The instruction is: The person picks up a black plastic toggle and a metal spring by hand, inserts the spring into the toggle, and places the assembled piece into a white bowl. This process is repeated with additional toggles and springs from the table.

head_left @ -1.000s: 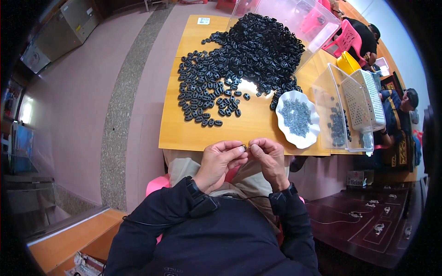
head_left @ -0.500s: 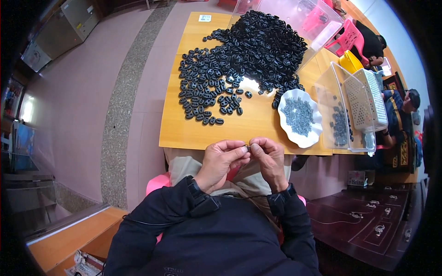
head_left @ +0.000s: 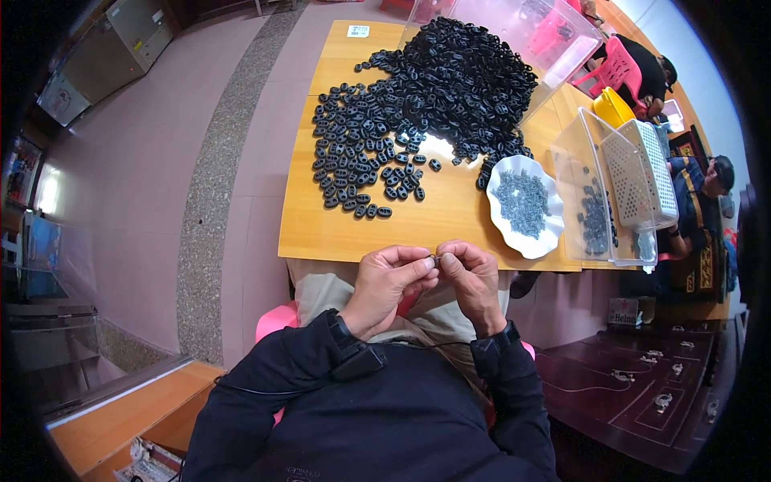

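My left hand [head_left: 388, 283] and my right hand [head_left: 472, 283] meet just in front of the table's near edge, above my lap. Both are closed in a pinch, thumbs against fingertips, on one small dark piece [head_left: 436, 260]. The fingers cover most of it, so its exact kind is hidden. Beyond them on the wooden table [head_left: 450, 229], loose black oval pieces with two holes [head_left: 345, 173] lie spread out at the left. They run into a tall heap of black pieces [head_left: 470, 76] farther back. To the right, a white wavy-rimmed dish [head_left: 536, 247] holds many small grey metal parts [head_left: 520, 202].
Right of the dish stands a clear plastic bin [head_left: 569, 153] with some black pieces inside. Beside it are a white perforated basket [head_left: 640, 173] and a yellow container [head_left: 613, 108]. A larger clear bin [head_left: 554, 76] backs the heap. Two people [head_left: 634, 68] sit at the far right.
My fingers have shifted slightly around the small dark piece, and the right thumb has turned a little. Both hands remain in the same place. The things on the table lie as before.
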### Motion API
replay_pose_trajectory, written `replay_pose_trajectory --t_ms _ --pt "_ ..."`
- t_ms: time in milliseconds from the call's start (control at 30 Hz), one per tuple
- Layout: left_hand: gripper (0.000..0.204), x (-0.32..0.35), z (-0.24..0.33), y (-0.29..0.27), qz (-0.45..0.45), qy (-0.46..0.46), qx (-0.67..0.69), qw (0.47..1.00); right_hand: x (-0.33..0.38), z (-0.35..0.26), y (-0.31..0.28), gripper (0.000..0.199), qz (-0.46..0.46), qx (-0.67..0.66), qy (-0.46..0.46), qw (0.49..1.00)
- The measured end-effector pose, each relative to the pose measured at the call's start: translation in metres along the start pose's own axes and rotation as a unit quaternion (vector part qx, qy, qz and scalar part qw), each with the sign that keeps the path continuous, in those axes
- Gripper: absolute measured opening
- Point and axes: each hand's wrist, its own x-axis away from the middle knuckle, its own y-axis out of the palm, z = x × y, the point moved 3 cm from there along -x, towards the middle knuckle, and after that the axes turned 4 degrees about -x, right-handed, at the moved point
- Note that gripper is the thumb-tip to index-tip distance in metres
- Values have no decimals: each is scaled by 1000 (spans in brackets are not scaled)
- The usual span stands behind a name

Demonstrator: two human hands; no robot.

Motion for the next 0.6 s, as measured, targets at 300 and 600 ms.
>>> replay_pose_trajectory --t_ms 300,600 --pt "13 1 2 1 1 -1 -2 1000 0 1 -1 9 -4 34 -12 999" --pt "14 1 0 1 -5 13 -11 1000 1 2 -2 10 -9 41 -11 999"
